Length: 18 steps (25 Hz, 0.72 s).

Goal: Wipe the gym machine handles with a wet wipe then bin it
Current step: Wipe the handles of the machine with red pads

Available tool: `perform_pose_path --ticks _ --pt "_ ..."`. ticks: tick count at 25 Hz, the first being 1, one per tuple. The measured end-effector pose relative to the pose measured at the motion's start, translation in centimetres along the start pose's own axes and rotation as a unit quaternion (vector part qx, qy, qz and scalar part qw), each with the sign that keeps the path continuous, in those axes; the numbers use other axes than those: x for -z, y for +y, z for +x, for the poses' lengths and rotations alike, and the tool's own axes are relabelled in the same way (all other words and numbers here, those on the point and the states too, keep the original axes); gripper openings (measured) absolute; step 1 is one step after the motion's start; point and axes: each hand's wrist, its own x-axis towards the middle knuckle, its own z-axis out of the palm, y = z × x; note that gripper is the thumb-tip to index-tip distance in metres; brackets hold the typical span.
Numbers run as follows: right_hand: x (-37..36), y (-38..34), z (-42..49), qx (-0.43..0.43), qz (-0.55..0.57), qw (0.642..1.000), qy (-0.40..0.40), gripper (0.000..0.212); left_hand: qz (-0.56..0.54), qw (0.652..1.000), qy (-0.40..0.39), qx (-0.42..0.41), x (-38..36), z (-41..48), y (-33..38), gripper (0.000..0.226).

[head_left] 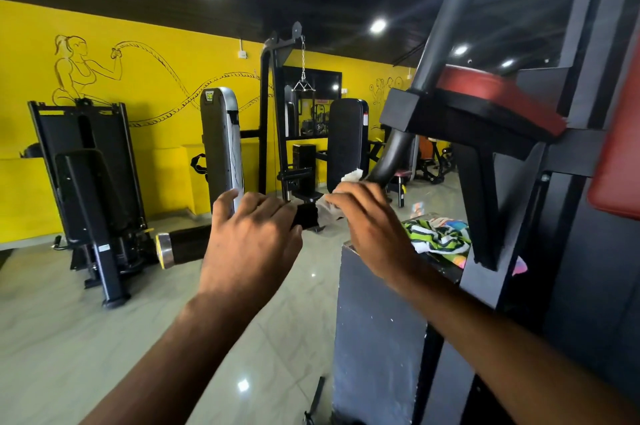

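Right at the middle of our view, both of our hands meet on the machine's handle bar, a black curved tube that comes down from about 2 o'clock and ends in a short black foam grip. Our right hand is clenched round the wet wipe, holding it wrapped against the bar just above the grip. White folds of the wipe stick out above the knuckles and also to the left of the fingers, touching the grip's upper end. Our left hand sits at the lower end of the grip with the thumb lifted free and the fingers bent forward over it. The fingertips are hidden, so we cannot tell whether that hand is gripping the grip or only resting on it. Just beyond our right wrist, toward 3 o'clock, a green-and-white striped cloth lies crumpled on top of a dark box that stands beside the machine's frame. Higher, at about 2 o'clock, a red pad sits on a black bracket, tilted. At 9 o'clock a black machine stands on the pale tiled floor. At 12 o'clock, well behind our hands, a cable station carries a chain with a triangle handle. Behind them runs a yellow wall with a line drawing of a figure swinging ropes, at about 10 o'clock.
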Motion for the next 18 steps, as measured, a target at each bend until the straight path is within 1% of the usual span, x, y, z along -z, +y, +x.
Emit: perform_pose_path --ticks 2,3,4,6,8,9,10,13,14,17,18 --pt "1.8 2.1 1.3 0.089 -0.091 0.989 -0.080 0.037 0.004 1.000 -0.007 -0.002 0.0 0.3 0.2 0.018" --pt "2.6 2.6 2.0 0.102 -0.121 0.980 -0.119 0.037 0.005 1.000 -0.013 -0.001 0.0 0.4 0.3 0.017" --pt "3.1 2.7 2.6 0.099 -0.126 0.974 -0.158 0.038 0.004 1.000 -0.017 0.003 -0.1 0.6 0.5 0.016" --pt "3.5 2.4 3.9 0.108 -0.105 0.964 -0.220 0.039 0.005 1.000 -0.017 0.012 -0.2 0.7 0.8 0.015" --pt "3.9 2.6 5.6 0.120 -0.105 0.948 -0.276 0.035 0.000 1.000 -0.017 0.013 -0.5 0.7 0.9 0.016" --pt "4.1 2.7 6.7 0.121 -0.126 0.937 -0.301 0.030 -0.003 1.000 -0.018 0.010 -0.5 0.8 0.9 0.017" --pt "4.0 2.6 7.6 0.103 -0.130 0.926 -0.340 0.027 -0.006 1.000 -0.017 0.007 -0.6 0.8 0.8 0.017" --pt "3.4 1.2 10.0 0.012 -0.021 0.897 -0.441 0.033 -0.004 1.000 -0.019 -0.001 -0.8 1.4 0.8 0.015" --pt "3.1 0.9 10.7 0.002 -0.025 0.885 -0.464 0.032 -0.007 1.000 -0.020 -0.004 -1.0 1.6 0.9 0.013" --pt "2.5 0.7 11.9 0.048 -0.178 0.839 -0.512 0.017 -0.016 1.000 -0.023 -0.008 -1.3 1.9 1.2 0.007" --pt "2.6 0.5 12.1 0.061 -0.193 0.830 -0.519 0.015 -0.020 0.999 -0.027 -0.011 -1.4 1.9 1.1 0.005"
